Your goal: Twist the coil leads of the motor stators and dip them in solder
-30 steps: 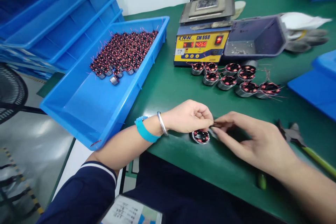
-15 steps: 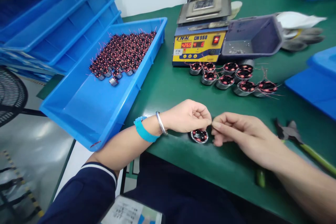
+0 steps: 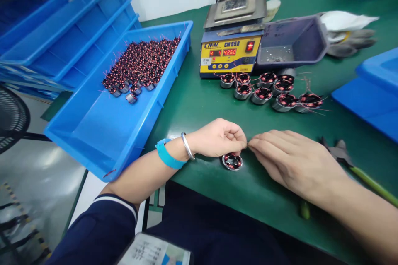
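Beside the near table edge lies a small ring-shaped motor stator (image 3: 232, 161) with copper windings and a hollow centre. My left hand (image 3: 221, 137) is closed in a pinch just above it and partly covers its upper rim. Fingertips of my right hand (image 3: 287, 159) are pressed together, back of the hand up, meeting the left fingertips to the right of the stator. Whatever thin thing sits between the two pinches is too small to make out. Close to my right wrist are green-handled cutters (image 3: 342, 153), partly hidden by the forearm.
Several wound stators (image 3: 261, 95) with loose wire ends stand before a yellow CM 558 unit (image 3: 230, 56). A blue bin (image 3: 93, 128) at the left holds many more. Behind are a purple tray (image 3: 294, 41), a grey glove (image 3: 351, 43) and a blue container (image 3: 370, 95).
My right hand has turned over, its fingers going from curled to straighter and pressed together. The left hand keeps its pinch by the stator. The whole view has shifted slightly.
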`<move>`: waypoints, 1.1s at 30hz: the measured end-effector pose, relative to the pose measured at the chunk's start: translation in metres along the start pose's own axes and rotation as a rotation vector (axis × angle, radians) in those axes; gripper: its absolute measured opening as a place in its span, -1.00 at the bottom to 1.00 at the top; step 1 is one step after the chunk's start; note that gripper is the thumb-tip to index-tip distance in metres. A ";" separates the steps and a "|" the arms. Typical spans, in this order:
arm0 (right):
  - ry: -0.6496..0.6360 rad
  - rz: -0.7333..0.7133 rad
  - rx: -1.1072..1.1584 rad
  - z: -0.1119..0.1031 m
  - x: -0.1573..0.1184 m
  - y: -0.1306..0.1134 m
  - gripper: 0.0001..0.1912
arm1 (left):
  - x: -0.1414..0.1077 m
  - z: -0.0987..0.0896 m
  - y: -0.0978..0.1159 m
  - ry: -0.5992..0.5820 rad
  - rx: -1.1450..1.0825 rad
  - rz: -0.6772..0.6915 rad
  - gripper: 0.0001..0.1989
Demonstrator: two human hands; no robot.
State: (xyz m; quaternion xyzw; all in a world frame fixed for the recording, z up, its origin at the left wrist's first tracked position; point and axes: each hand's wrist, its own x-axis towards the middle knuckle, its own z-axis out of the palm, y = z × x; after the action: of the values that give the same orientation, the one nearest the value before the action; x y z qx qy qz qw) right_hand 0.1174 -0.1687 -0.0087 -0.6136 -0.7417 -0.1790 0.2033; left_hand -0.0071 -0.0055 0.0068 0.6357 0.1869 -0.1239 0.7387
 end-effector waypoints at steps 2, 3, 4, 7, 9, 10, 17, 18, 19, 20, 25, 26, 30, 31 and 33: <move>-0.013 0.157 0.014 -0.003 -0.003 0.007 -0.73 | 0.001 0.000 -0.001 0.001 -0.006 0.005 -0.83; -0.019 0.258 0.079 -0.004 -0.004 0.008 -0.72 | 0.001 0.000 -0.002 0.014 -0.018 0.012 -0.83; -0.029 0.353 0.186 -0.004 -0.004 0.008 -0.71 | 0.002 0.001 -0.003 0.036 -0.038 0.019 -0.83; -0.098 0.511 0.521 -0.001 0.000 -0.004 -0.64 | 0.005 0.003 -0.007 0.114 -0.138 0.039 -0.83; -0.116 0.540 0.556 0.005 0.005 -0.016 -0.58 | 0.006 0.006 -0.008 0.168 -0.230 0.066 -0.75; -0.116 0.538 0.539 0.008 0.007 -0.021 -0.60 | 0.007 0.007 -0.007 0.208 -0.284 0.093 -0.71; -0.124 0.523 0.528 0.017 0.008 -0.027 -0.70 | 0.002 -0.007 0.013 0.742 -0.676 0.450 -0.80; -0.119 0.516 0.527 0.017 0.007 -0.026 -0.69 | 0.000 -0.011 0.016 0.782 -0.699 0.461 -0.81; -0.116 0.508 0.527 0.017 0.007 -0.025 -0.67 | -0.001 -0.014 0.018 0.799 -0.706 0.450 -0.81; -0.114 0.503 0.527 0.017 0.007 -0.025 -0.64 | -0.001 -0.017 0.018 0.794 -0.696 0.422 -0.82; -0.162 0.574 0.613 0.011 0.009 -0.021 -0.60 | 0.004 -0.022 0.010 0.649 -0.519 0.249 -0.85; -0.157 0.609 0.663 0.009 0.010 -0.019 -0.61 | 0.005 -0.022 0.008 0.620 -0.484 0.231 -0.84; -0.144 0.768 0.973 -0.002 0.017 -0.013 -0.62 | 0.005 -0.021 0.001 0.280 -0.309 0.193 -0.77; -0.159 0.798 1.049 -0.003 0.020 -0.013 -0.64 | 0.004 -0.020 0.000 0.164 -0.266 0.198 -0.73; -0.183 0.841 1.155 -0.003 0.023 -0.015 -0.65 | 0.001 -0.015 -0.003 0.021 -0.222 0.229 -0.67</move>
State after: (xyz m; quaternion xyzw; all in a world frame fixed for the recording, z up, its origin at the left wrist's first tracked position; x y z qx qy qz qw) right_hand 0.0989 -0.1536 0.0059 -0.6544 -0.4329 0.3874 0.4841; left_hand -0.0091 0.0094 0.0022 0.5687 0.1333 -0.0108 0.8116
